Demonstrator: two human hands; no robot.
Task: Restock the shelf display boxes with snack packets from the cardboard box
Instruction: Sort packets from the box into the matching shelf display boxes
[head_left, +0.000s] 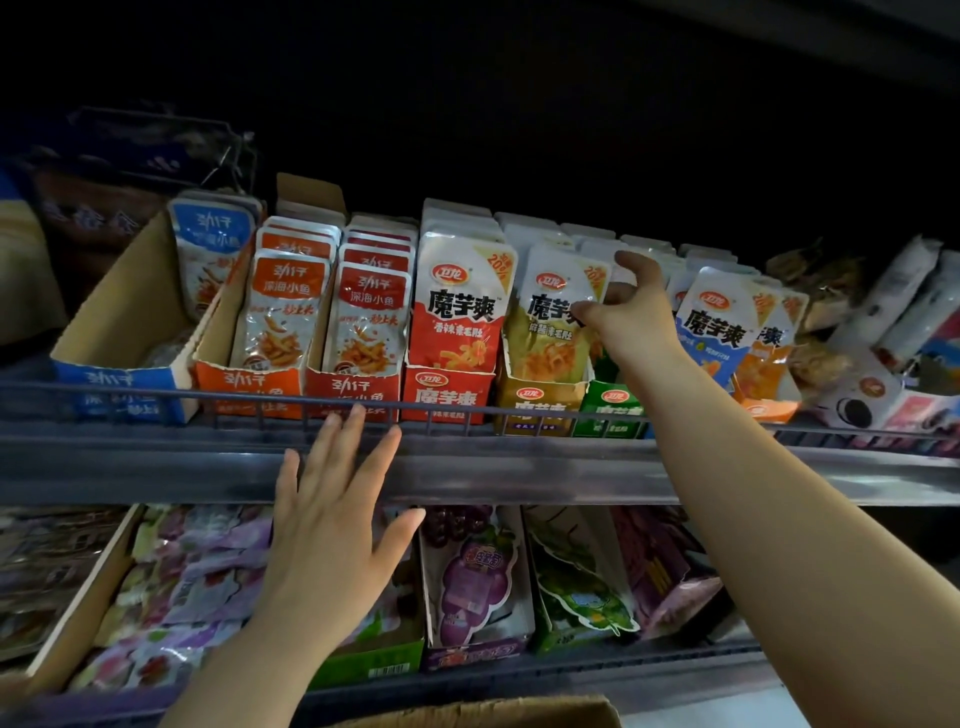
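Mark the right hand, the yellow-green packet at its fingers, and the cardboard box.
right hand (631, 317), head view, back of the hand.
yellow-green snack packet (550, 327), head view, printed front.
cardboard box (483, 716), head view, top flap.

Only a flap of the cardboard box (493, 713) pokes in at the bottom edge, so we can't see inside it. Our right hand (631, 312), pinching the yellow packet (550, 322), hides that packet's right edge and whatever fills the green display box (613, 410). Our left hand (332, 525) covers much of the lower green box (374, 660). The dark packages (104, 208) up left are too dim to read, and the far-right packets (904, 301) smear into blur.
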